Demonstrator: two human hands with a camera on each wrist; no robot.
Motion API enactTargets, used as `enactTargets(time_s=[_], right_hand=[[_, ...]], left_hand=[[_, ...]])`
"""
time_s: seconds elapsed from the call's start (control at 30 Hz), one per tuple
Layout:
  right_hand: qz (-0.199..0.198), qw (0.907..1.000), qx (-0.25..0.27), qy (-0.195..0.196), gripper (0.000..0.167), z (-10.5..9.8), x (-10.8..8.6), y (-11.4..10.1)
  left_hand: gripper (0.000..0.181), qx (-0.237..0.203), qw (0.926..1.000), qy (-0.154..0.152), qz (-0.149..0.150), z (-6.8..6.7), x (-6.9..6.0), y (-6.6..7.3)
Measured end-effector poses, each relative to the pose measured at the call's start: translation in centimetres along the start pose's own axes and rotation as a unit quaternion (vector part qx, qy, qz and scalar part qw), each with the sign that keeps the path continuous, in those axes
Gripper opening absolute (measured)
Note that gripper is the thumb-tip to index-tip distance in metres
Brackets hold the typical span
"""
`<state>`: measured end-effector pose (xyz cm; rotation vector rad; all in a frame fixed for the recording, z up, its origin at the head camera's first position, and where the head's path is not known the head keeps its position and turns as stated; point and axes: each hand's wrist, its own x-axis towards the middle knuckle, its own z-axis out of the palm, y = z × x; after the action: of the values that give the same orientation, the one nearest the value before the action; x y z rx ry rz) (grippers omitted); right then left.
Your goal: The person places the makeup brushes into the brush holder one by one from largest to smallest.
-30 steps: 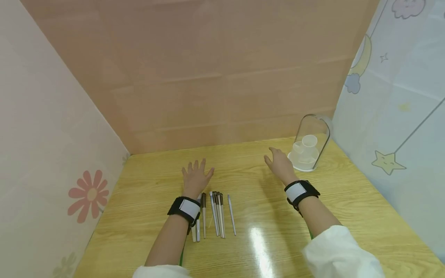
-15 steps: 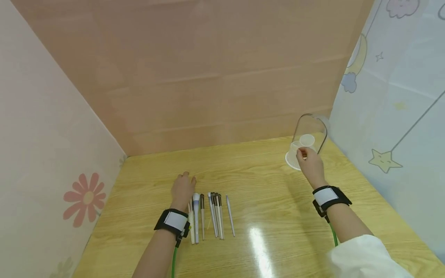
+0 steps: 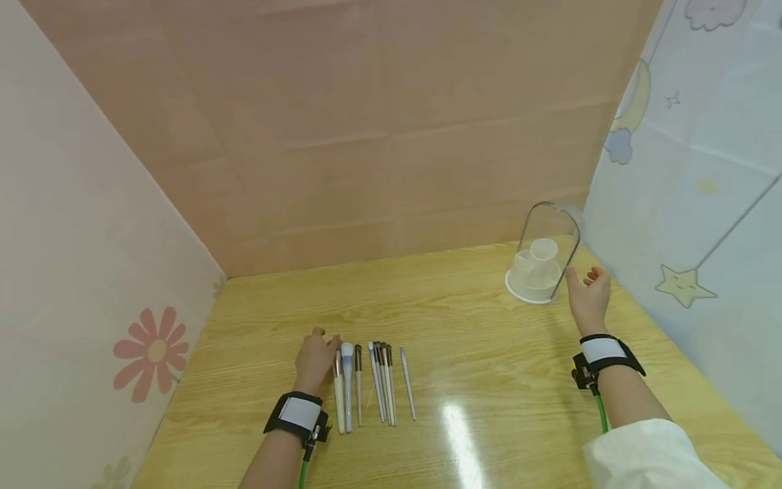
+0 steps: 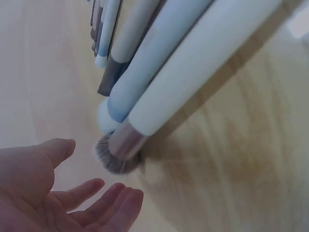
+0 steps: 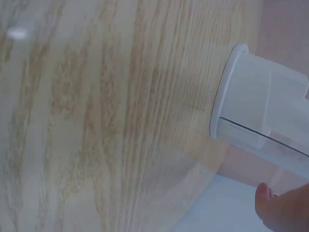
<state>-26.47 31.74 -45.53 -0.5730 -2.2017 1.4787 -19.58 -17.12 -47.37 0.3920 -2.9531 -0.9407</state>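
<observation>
Makeup brushes lie side by side on the wooden table. My left hand (image 3: 314, 360) is beside the bristle end of the leftmost one, a thick cream-handled makeup brush (image 3: 339, 401). In the left wrist view its grey-brown bristles face the gap between my thumb and loosely bent fingers (image 4: 120, 208), with no grip on it visible. Against it lies a pale blue brush (image 3: 349, 390) with a white head. My right hand (image 3: 590, 299) is raised beside a clear domed brush holder (image 3: 534, 282) with inner cups and a white base, fingers partly curled and holding nothing. Whether it touches the holder is unclear.
Several slimmer brushes (image 3: 383, 387) and a thin pale stick-like one (image 3: 407, 384) lie further right. The holder stands near the table's back right corner. Fabric-like walls close off the back and both sides. Green cables run from both wrist straps (image 3: 611, 356).
My left hand has drawn back and down to the leftmost brush's head, its spread fingers now bent. My right hand moved right, passing in front of the holder to its right side.
</observation>
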Motion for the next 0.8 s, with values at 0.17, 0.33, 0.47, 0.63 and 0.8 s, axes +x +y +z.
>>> enactTargets(time_s=[0.17,0.33,0.47,0.63,0.8], right_hand=[[0.01,0.9905,-0.004,-0.137,0.086,-0.6,0.5,0.7],[-0.012,0.9814,-0.013,-0.191,0.084,-0.4,0.7,1.2],[-0.018,0.9822,-0.014,-0.187,0.077,-0.1,0.9,1.3],[-0.012,0.9865,-0.026,-0.161,0.072,-0.1,1.1,1.4],[-0.008,0.9884,-0.043,-0.145,0.065,0.0,1.4,1.5]], left_hand=[[0.053,-0.036,0.9991,-0.024,-0.003,0.2,-0.7,-0.5],[0.053,-0.052,0.9982,-0.027,0.007,0.3,-1.1,-0.7],[0.059,-0.054,0.998,-0.033,-0.002,0.5,-1.2,-0.8],[0.066,-0.044,0.9981,-0.04,-0.018,0.8,-1.5,-0.8],[0.065,-0.035,0.9981,-0.034,-0.036,0.8,-1.8,-1.0]])
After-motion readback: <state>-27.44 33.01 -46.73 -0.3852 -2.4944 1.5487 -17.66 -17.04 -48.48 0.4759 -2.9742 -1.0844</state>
